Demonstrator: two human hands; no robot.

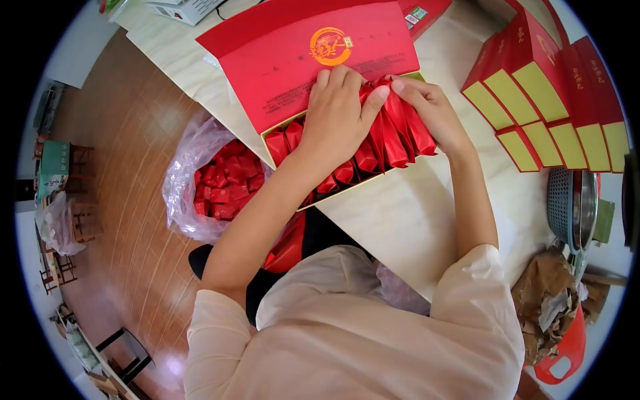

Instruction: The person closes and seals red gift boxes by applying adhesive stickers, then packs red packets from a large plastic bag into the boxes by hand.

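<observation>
A red gift box (pixel 347 197) with a gold-coloured inner edge stands at the table's edge, its red lid (pixel 280 63) folded back. Rows of shiny red foil packets (pixel 393 137) fill it; those at the right end stand higher and lean. My left hand (pixel 337 107) reaches over the packets, back upward, thumb apart from the fingers, with red foil between them; its fingertips are partly hidden. At the right end, my right hand (pixel 430 110) closes thumb and fingers around the tops of the raised packets. Part of the near row lies beneath my left forearm.
A clear plastic bag (pixel 193 177) of small red packets (pixel 230 180) sits below the table, left of my arm. Red and yellow boxes (pixel 543 87) are stacked at right. Beyond them are a grey basket (pixel 561 207) and crumpled brown paper (pixel 547 293). A white box (pixel 183 8) lies at the far edge.
</observation>
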